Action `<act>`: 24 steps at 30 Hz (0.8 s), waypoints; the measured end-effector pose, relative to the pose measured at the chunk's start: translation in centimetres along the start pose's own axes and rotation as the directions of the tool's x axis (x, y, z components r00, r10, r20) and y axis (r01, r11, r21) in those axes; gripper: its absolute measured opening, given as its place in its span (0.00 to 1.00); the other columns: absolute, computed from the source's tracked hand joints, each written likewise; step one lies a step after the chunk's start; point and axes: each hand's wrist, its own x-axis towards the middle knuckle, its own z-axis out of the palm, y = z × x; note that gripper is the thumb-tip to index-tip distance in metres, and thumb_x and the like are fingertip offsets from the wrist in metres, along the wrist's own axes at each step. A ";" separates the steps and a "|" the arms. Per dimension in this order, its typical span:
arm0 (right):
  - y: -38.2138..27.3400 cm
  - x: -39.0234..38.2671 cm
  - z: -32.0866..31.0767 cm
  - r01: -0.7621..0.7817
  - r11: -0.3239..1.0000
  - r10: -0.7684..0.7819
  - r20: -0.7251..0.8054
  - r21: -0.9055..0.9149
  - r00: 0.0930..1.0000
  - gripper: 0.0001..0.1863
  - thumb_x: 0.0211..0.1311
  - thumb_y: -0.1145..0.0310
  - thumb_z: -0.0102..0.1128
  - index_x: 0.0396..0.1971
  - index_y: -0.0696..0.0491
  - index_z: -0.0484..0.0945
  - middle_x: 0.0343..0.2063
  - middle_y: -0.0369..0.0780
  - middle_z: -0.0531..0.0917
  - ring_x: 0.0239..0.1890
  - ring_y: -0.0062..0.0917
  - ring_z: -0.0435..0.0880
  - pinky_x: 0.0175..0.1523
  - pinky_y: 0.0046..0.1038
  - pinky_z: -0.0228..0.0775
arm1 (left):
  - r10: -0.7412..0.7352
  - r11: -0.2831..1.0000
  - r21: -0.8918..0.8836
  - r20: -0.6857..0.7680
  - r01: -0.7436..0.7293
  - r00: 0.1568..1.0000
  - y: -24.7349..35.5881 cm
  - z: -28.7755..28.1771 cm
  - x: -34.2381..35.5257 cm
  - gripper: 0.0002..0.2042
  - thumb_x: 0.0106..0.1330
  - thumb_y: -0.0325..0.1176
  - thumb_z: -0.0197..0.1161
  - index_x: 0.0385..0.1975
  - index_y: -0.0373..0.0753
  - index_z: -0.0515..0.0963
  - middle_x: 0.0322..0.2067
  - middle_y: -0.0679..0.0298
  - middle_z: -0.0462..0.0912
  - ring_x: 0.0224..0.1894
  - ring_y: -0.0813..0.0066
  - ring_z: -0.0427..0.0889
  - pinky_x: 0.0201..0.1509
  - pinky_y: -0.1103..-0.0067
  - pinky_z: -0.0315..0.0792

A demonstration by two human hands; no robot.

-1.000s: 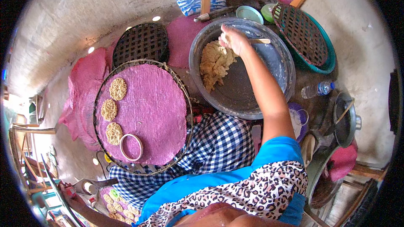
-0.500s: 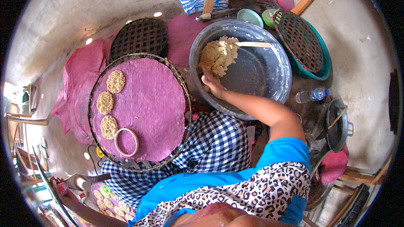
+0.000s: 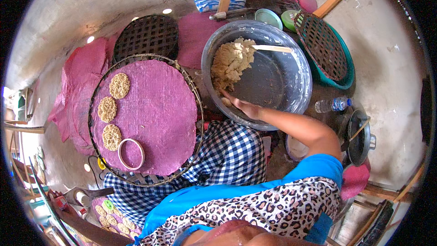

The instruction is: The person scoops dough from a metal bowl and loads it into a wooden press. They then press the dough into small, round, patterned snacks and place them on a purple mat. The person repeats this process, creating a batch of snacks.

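My right hand (image 3: 241,105) is inside the near-left wall of a large grey basin (image 3: 291,77), its fingers stretched out over a small pale lump at the dough's lower edge. The main mass of dough (image 3: 232,61) fills the basin's left side, a pale stick (image 3: 273,48) by it. Left of the basin, a round woven tray with pink sheeting (image 3: 150,91) carries three lacy beige discs (image 3: 107,109) and a ring (image 3: 131,154). My left hand (image 3: 59,200) is small at the lower left, beside a grey device (image 3: 82,195); its fingers are unclear.
A black lattice tray (image 3: 145,38) stands behind, a teal basin with lattice tray (image 3: 323,50) at right. A water bottle (image 3: 332,105), a pan (image 3: 357,136) and small bowls (image 3: 268,18) surround the basin. More discs (image 3: 111,218) lie lower left; a plastered wall (image 3: 382,77) curves at right.
My right hand has moved from high over the dough down toward me to the basin's near-left wall, and its fingers have straightened. The whole view has shifted slightly.
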 end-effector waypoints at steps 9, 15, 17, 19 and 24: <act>0.6 7.9 -1.2 0.314 0.930 -0.365 -0.367 -0.194 0.855 0.38 0.63 0.46 0.32 0.63 0.56 0.35 0.65 0.40 0.38 0.67 0.25 0.30 0.66 0.28 0.22 | 0.003 0.999 -0.039 0.125 0.002 0.992 0.3 -1.4 -0.8 0.16 0.63 0.32 0.51 0.49 0.32 0.68 0.44 0.58 0.73 0.46 0.71 0.72 0.53 0.76 0.65; -2.5 -2.0 0.0 -0.073 0.993 0.059 -0.143 -0.092 0.988 0.30 0.57 0.61 0.54 0.57 0.56 0.59 0.55 0.42 0.65 0.58 0.26 0.62 0.61 0.25 0.49 | -0.049 0.998 0.033 0.162 0.045 0.986 1.1 0.9 -1.8 0.15 0.64 0.30 0.48 0.49 0.32 0.68 0.49 0.57 0.69 0.50 0.69 0.70 0.55 0.76 0.65; -4.4 -2.8 0.3 -0.210 0.896 0.093 -0.298 -0.392 0.950 0.27 0.53 0.66 0.60 0.53 0.57 0.66 0.48 0.40 0.74 0.49 0.23 0.72 0.56 0.24 0.60 | -0.071 0.996 0.061 0.183 0.060 0.981 1.5 2.5 -2.6 0.15 0.64 0.29 0.47 0.49 0.32 0.68 0.51 0.56 0.68 0.51 0.69 0.69 0.55 0.76 0.65; -7.2 -2.5 1.6 -0.021 0.994 -0.038 -0.513 -0.109 0.858 0.21 0.52 0.69 0.62 0.47 0.56 0.72 0.34 0.35 0.79 0.38 0.17 0.76 0.46 0.20 0.68 | -0.072 0.996 0.067 0.223 0.058 0.972 2.2 4.1 -3.9 0.14 0.64 0.30 0.47 0.48 0.33 0.68 0.48 0.58 0.69 0.48 0.71 0.70 0.53 0.77 0.66; -19.0 -2.7 10.1 0.347 0.934 -0.264 -0.496 0.081 0.827 0.19 0.51 0.72 0.61 0.45 0.55 0.72 0.36 0.35 0.77 0.38 0.19 0.76 0.46 0.21 0.69 | -0.083 0.996 0.074 0.403 0.058 0.911 4.8 8.8 -10.2 0.12 0.63 0.32 0.48 0.45 0.36 0.69 0.40 0.62 0.72 0.42 0.75 0.72 0.46 0.79 0.69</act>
